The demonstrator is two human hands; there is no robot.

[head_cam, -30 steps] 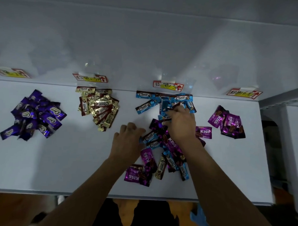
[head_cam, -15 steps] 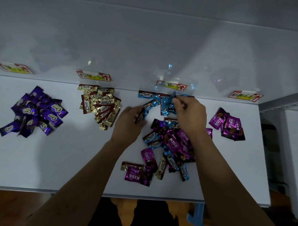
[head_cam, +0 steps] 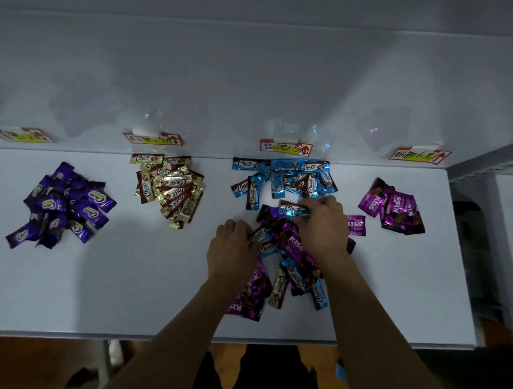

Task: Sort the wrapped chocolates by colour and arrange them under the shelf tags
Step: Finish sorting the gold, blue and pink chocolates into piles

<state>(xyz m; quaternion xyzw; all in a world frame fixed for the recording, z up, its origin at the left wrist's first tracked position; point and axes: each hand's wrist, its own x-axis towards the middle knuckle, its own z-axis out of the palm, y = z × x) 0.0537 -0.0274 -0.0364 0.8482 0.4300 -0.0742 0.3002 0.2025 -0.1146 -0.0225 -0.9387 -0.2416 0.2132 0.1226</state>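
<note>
A mixed pile of wrapped chocolates point(head_cam: 290, 266) lies at the shelf's front centre. Sorted heaps sit behind it: dark purple point(head_cam: 63, 206), gold point(head_cam: 173, 187), blue point(head_cam: 282, 180) and magenta point(head_cam: 395, 207), each under a shelf tag. My left hand point(head_cam: 232, 252) rests on the pile's left edge, fingers curled over a blue wrapper. My right hand point(head_cam: 324, 223) lies over the pile's top right, its fingertips on a blue Choco chocolate point(head_cam: 293, 209). Whether either hand grips a wrapper is hidden by its fingers.
Red and yellow tags point(head_cam: 286, 147) are taped along the back wall. A lone magenta Kiss chocolate point(head_cam: 356, 225) lies right of my right hand. The white shelf point(head_cam: 127, 291) ends at a front edge near me and a metal upright point(head_cam: 486, 163) on the right.
Both hands came back from the blue heap to the mixed pile. A blue chocolate that the left hand carried now lies in the blue heap.
</note>
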